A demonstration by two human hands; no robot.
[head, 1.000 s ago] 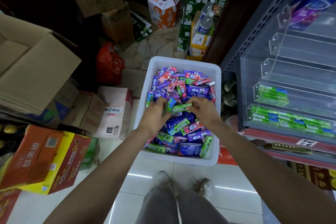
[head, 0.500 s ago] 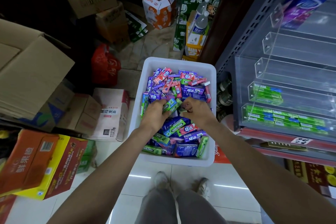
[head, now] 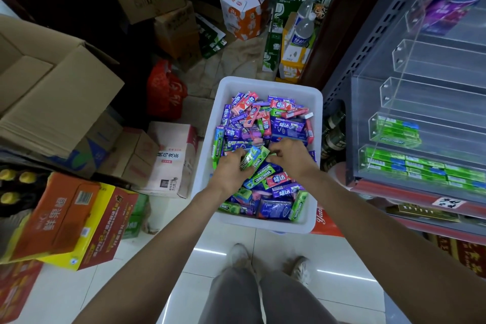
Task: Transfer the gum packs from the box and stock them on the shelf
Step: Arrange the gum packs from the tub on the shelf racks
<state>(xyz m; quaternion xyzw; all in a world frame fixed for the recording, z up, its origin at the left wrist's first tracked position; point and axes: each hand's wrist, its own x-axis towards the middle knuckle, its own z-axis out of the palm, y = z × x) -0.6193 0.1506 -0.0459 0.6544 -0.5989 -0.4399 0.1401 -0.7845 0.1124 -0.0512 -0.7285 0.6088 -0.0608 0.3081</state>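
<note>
- The left hand (head: pixel 231 164) is down in the white plastic box (head: pixel 267 85), fingers curled around a small stack of green Doublemint gum packs (head: pixel 253 159) at the middle of the heap
- The right hand (head: pixel 292 155) is just beside it, fingers bent down onto the pile right next to those green packs; whether it is gripping a pack cannot be told
- Around both hands lies the loose gum heap (head: pixel 278 123) of purple, pink and green packs, filling the box
- The box stands at floor level on glossy white tiles (head: pixel 215 252), with the person's grey trousers and pale shoes just below it
- To the right is the shelf (head: pixel 368 42), a grey metal rack with clear acrylic tiers; the two lowest tiers hold green gum rows (head: pixel 420 165), the upper ones look bare
- To the left are an open cardboard carton (head: pixel 60 92), an orange and yellow drinks case (head: pixel 65 218) and a red bag (head: pixel 165 89)
</note>
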